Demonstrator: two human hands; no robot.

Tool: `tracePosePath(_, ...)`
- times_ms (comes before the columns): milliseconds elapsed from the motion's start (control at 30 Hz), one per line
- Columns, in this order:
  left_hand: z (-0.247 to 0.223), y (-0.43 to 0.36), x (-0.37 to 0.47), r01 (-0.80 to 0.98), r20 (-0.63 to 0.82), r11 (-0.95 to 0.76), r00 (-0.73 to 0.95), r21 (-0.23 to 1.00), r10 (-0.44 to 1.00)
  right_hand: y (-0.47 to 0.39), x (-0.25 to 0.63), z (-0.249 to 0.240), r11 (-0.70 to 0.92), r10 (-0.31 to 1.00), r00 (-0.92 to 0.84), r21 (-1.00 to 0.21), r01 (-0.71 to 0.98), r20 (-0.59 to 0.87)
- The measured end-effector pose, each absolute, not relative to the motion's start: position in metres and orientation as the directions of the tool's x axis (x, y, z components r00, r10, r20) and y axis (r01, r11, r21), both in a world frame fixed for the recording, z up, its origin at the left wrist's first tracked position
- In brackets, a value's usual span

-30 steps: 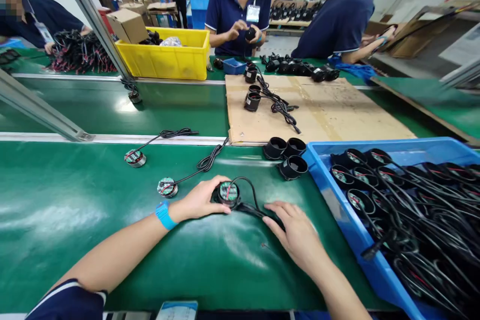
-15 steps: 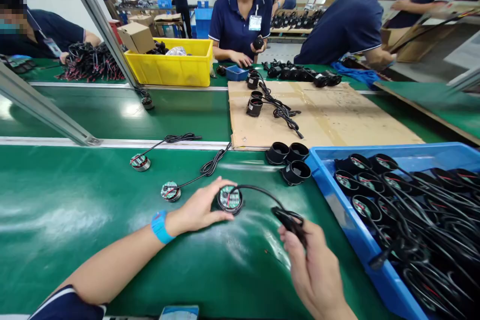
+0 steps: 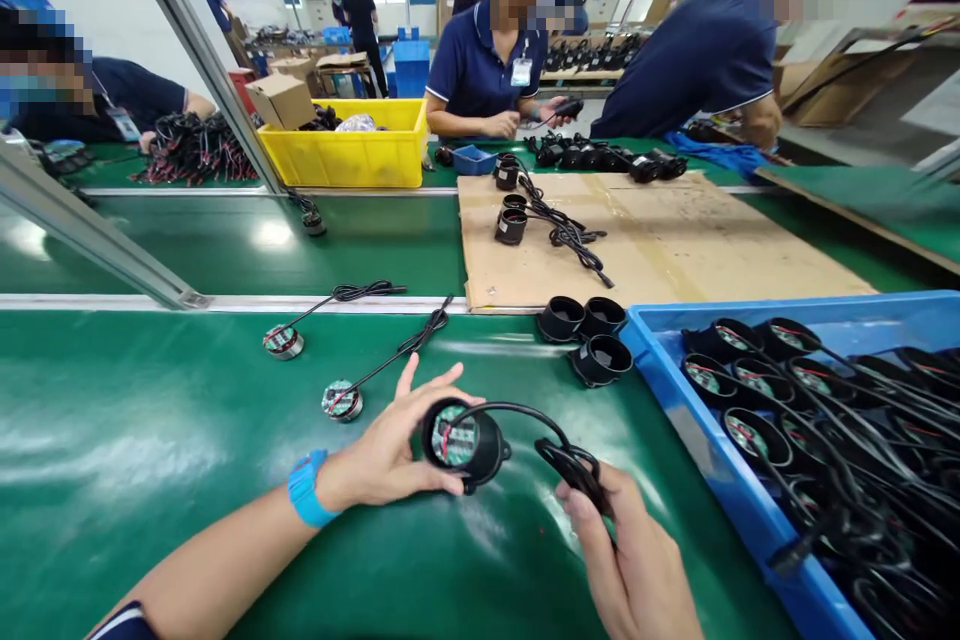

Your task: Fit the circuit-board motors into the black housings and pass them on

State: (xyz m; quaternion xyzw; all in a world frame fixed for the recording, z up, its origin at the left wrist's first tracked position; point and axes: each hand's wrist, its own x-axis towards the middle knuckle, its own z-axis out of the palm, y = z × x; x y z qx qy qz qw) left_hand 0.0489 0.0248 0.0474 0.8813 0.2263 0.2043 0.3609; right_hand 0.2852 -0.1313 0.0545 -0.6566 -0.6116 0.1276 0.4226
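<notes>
My left hand [image 3: 397, 445] grips a round black housing [image 3: 487, 445] between thumb and fingers, tilted so its opening faces me. Inside it sits a green circuit board [image 3: 457, 438] with red wires. A black cable [image 3: 517, 408] arches from the board to my right hand [image 3: 634, 545], which is closed around the bundled coil [image 3: 574, 470]. Left of my left hand, a motor-like round part with a circuit board [image 3: 343, 401] lies on the green surface, its cable stretching up and right. A similar part [image 3: 283, 341] lies farther back.
Three black housings [image 3: 602, 358] stand beside a blue bin [image 3: 675, 465] full of wired housings. Behind are a cardboard sheet [image 3: 675, 240] with cabled units, a yellow crate [image 3: 345, 155] and a slanting metal post [image 3: 210, 70]. Co-workers in navy shirts work across the bench.
The housing in my left hand has tilted and come nearer, so its black side and mounting tab now show. My right hand keeps the coil, slightly lower. The co-worker opposite has raised a black part.
</notes>
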Motion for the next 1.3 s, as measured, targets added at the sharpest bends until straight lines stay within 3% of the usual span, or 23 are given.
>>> tracePosePath(167,0.048,0.021,0.055,0.246,0.11,-0.661,0.887,0.709,0.448,-0.131,0.29,0.05,0.141,0.926,0.14,-0.665,0.734,0.352)
tracePosePath(300,0.043,0.019,0.057,0.202,0.158,-0.639,0.874,0.742,0.46,-0.135,0.299,0.046,0.112,0.919,0.153,-0.613,0.782,0.363)
tracePosePath(433,0.027,0.019,0.06,0.239,0.081,-0.637,0.899,0.733,0.431,-0.138,0.319,0.036,0.097,0.963,0.013,-0.389,0.916,0.271)
tracePosePath(500,0.021,0.02,0.061,0.245,0.05,-0.621,0.907,0.745,0.418,-0.135,0.324,0.034,0.126,0.954,-0.043,-0.267,0.955,0.296)
tracePosePath(600,0.016,0.023,0.06,0.22,0.043,-0.602,0.919,0.767,0.391,-0.116,0.314,0.037,0.216,0.926,-0.113,-0.26,0.941,0.362)
tracePosePath(667,0.013,0.023,0.057,0.195,0.086,-0.564,0.898,0.802,0.431,-0.097,0.296,0.039,0.351,0.892,-0.229,-0.279,0.894,0.389)
tracePosePath(800,0.008,0.018,0.05,0.043,0.301,-0.45,0.685,0.892,0.663,-0.066,0.263,0.041,0.517,0.806,-0.407,-0.174,0.838,0.43)
tracePosePath(967,0.005,0.013,0.05,-0.178,0.476,-0.443,0.394,0.879,0.786,-0.079,0.282,0.06,0.465,0.742,-0.322,-0.104,0.879,0.589)
tracePosePath(1100,0.007,0.011,0.052,-0.211,0.528,-0.484,0.308,0.849,0.792,-0.083,0.307,0.066,0.262,0.753,-0.162,-0.065,0.963,0.638)
tracePosePath(1233,0.01,0.008,0.052,-0.194,0.543,-0.507,0.322,0.84,0.776,-0.049,0.281,0.042,0.181,0.764,-0.274,0.213,0.96,0.584)
tracePosePath(1300,0.011,0.007,0.051,-0.181,0.556,-0.527,0.335,0.83,0.761,-0.035,0.268,0.039,0.194,0.786,-0.302,0.25,0.949,0.539)
